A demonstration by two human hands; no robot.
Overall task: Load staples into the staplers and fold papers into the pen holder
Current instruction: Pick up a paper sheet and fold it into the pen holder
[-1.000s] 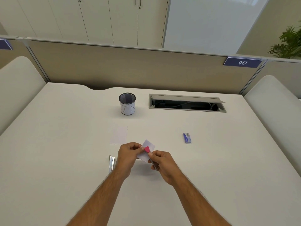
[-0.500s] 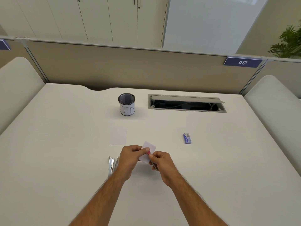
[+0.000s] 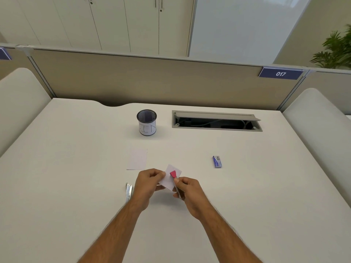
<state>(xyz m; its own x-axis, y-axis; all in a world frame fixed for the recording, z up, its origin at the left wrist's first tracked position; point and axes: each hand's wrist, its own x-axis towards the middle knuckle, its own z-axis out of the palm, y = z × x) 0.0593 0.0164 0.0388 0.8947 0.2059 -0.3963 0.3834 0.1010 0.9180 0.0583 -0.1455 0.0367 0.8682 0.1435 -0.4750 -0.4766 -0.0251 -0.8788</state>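
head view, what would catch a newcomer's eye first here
Two bare hands meet low at the middle of the white desk: the left hand holds a small white paper, the right hand grips a stapler with a red tip. Behind them stands a mesh pen holder.

Two hands were in view, the left hand (image 3: 147, 184) and the right hand (image 3: 190, 194). There were two papers: one small white paper (image 3: 170, 178) held up between the hands, and one flat paper (image 3: 137, 159) on the desk (image 3: 66, 177). There were two staplers: one red stapler (image 3: 175, 182) and one metal stapler (image 3: 128, 191). One mesh pen holder (image 3: 146, 122) and one blue staple box (image 3: 217, 161) were counted.
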